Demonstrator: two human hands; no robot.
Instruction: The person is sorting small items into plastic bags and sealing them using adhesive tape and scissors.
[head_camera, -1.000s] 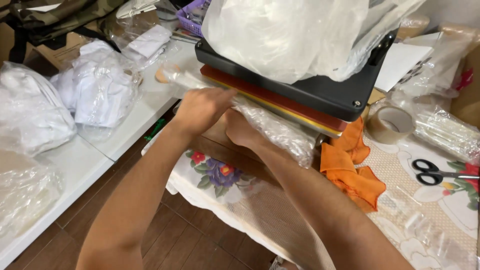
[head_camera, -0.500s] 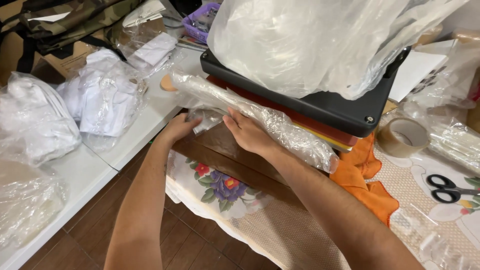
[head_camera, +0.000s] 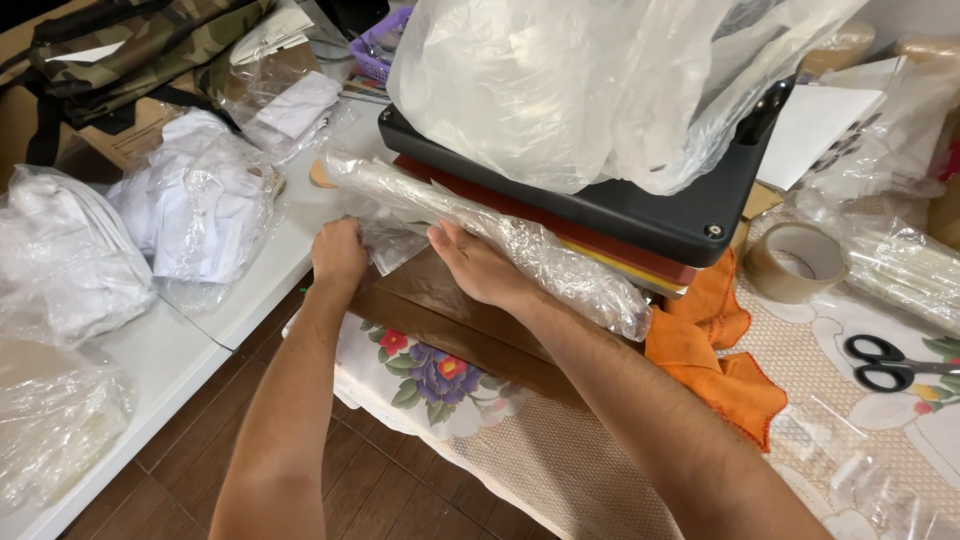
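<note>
A wide desk (head_camera: 880, 420) under a lace-patterned cloth fills the right of the view, and a white side table (head_camera: 150, 350) meets it at the left, heaped with bagged white garments (head_camera: 200, 205). On the desk's far-left part sits a black heat press (head_camera: 640, 205) with a big crumpled clear bag (head_camera: 600, 80) on top. A long roll of clear plastic sleeves (head_camera: 500, 235) lies slantwise against the press's front edge, reaching toward the desk's left corner. An orange cloth (head_camera: 715, 345) hangs out beneath the press; a tape roll (head_camera: 795, 262) and black scissors (head_camera: 885, 362) rest toward the right edge. The left hand (head_camera: 338, 255) is curled closed on the loose plastic at the roll's near end, and the right hand (head_camera: 475, 265) lies flat against the roll with fingers extended, pressing rather than gripping. By the look of it, a single sleeve is being separated from the roll; drawing it free would call for a steady pinch on one layer while the right hand pins the rest.
</note>
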